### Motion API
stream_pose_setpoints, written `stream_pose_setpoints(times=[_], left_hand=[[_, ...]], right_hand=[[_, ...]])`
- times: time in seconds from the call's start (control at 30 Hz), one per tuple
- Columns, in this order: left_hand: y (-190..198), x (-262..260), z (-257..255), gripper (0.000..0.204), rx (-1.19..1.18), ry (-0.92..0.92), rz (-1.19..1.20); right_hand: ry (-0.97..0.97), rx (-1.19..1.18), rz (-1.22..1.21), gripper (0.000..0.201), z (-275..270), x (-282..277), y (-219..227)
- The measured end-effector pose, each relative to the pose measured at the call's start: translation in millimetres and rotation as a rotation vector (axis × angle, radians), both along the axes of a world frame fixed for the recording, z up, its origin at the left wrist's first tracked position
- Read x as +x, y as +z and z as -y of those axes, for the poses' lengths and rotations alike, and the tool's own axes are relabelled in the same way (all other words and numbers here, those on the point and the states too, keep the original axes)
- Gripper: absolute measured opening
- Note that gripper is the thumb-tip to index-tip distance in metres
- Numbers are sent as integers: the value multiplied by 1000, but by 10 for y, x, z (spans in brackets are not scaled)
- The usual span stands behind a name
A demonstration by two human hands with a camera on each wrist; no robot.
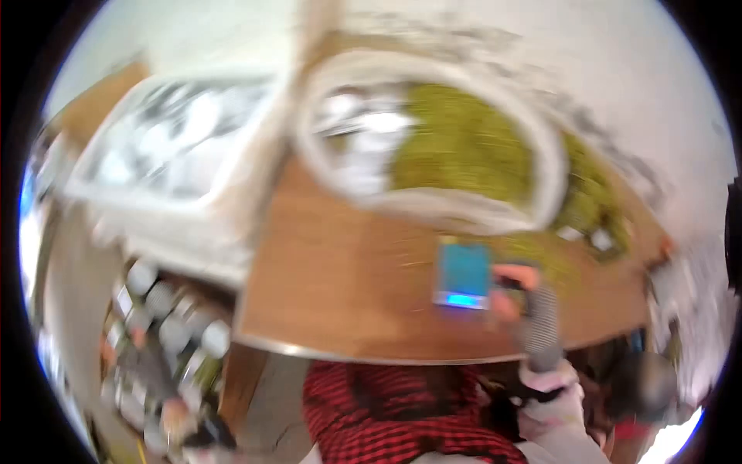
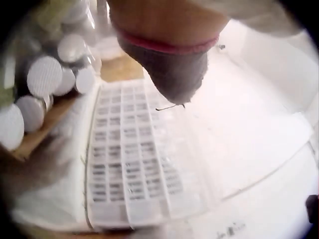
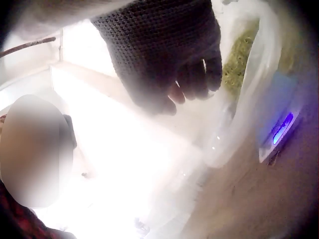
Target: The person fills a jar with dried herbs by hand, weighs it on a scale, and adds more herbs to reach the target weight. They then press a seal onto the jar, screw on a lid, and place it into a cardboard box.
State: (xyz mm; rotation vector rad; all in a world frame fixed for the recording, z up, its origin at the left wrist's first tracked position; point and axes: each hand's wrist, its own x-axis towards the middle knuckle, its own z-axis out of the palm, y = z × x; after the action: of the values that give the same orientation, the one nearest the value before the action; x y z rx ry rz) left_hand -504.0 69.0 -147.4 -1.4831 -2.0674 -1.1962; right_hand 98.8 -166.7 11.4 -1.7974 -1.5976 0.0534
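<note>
Blurred in the head view, the right hand (image 1: pixel 535 317), in a grey glove with bare fingertips, is at the right side of a small scale (image 1: pixel 464 271) with a blue top and lit display. In the right wrist view the right hand (image 3: pixel 167 55) has loosely bent fingers and nothing visible in them; the scale (image 3: pixel 279 117) is at right. The left hand (image 1: pixel 151 367), also gloved, reaches down among lidded jars (image 1: pixel 174 334) in a box; what it touches is unclear. From the left wrist view, the left hand (image 2: pixel 174 69) shows no fingers; jar lids (image 2: pixel 45 76) are beyond.
A large white basin (image 1: pixel 549 166) with green material and pale packets stands at the back of the brown table (image 1: pixel 340 271). Left of it is a white tub (image 1: pixel 212 197) of shiny packets. More green material (image 1: pixel 591 197) lies at right. A slatted white plastic surface (image 2: pixel 142 209) shows near the left wrist.
</note>
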Motion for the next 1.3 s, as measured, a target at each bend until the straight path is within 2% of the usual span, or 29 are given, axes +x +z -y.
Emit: stream_pose_setpoints(times=[0.13,0.2,0.23,0.27,0.33,0.4,0.43,0.5,0.53,0.57,0.63,0.7,0.8,0.87,0.93,1.0,1.03,1.07,1.1,1.13,1.2,1.23,1.3], left_hand=[[751,1370,587,73,296,-292,-270],[919,1940,806,67,342,-438,-349],[931,2151,885,64,349,-503,-356],[906,2340,941,62,304,-586,-333],[519,2501,985,70,92,-753,-62],[693,2826,993,69,100,-834,-159],[755,2963,996,69,99,-900,-244],[341,2977,893,73,42,-923,-212],[212,2974,849,78,-22,-925,-163],[317,3091,895,65,-38,-959,-211],[302,3107,870,66,-60,-945,-223],[252,3096,850,66,-85,-917,-227],[241,3082,849,67,-88,-901,-216],[295,3123,892,68,-145,-949,-101],[206,3042,885,69,-154,-912,-146],[322,3170,946,68,-163,-900,-64],[363,3188,958,68,-185,-911,-34],[377,3187,952,68,-202,-882,-35],[377,3183,952,68,-194,-894,-44],[374,3185,948,68,-186,-909,-52],[368,3195,941,68,-193,-888,-62],[360,3199,935,68,-173,-903,-62],[365,3198,908,68,-149,-924,-85]], right_hand=[[-156,25,8,37,246,389,88],[-269,-7,-231,34,329,658,-73],[-301,-5,-349,42,452,947,-229],[-316,11,-354,42,532,1216,-374],[-583,172,-285,62,637,1767,-578],[-792,182,-349,94,685,2326,-656],[-808,191,-363,94,627,2582,-713],[-963,256,-154,119,533,2997,-783],[-977,259,-168,119,472,3028,-713],[-1009,221,-167,126,356,2971,-579],[-1043,186,-178,133,171,2916,-434],[-1103,166,-45,134,11,2932,-368],[-1066,118,10,131,-115,3053,-326],[-981,62,-25,125,-68,3239,-380],[-875,137,15,120,-37,3388,-481],[-849,217,20,119,16,3349,-488],[-809,217,-59,119,69,3280,-413],[-834,206,13,116,101,3149,-329],[-778,273,1,112,143,3077,-309],[-810,219,144,110,213,3042,-266],[-652,263,-30,110,272,2564,33],[-644,253,-37,110,297,2382,124],[-418,219,129,112,349,2033,239]])
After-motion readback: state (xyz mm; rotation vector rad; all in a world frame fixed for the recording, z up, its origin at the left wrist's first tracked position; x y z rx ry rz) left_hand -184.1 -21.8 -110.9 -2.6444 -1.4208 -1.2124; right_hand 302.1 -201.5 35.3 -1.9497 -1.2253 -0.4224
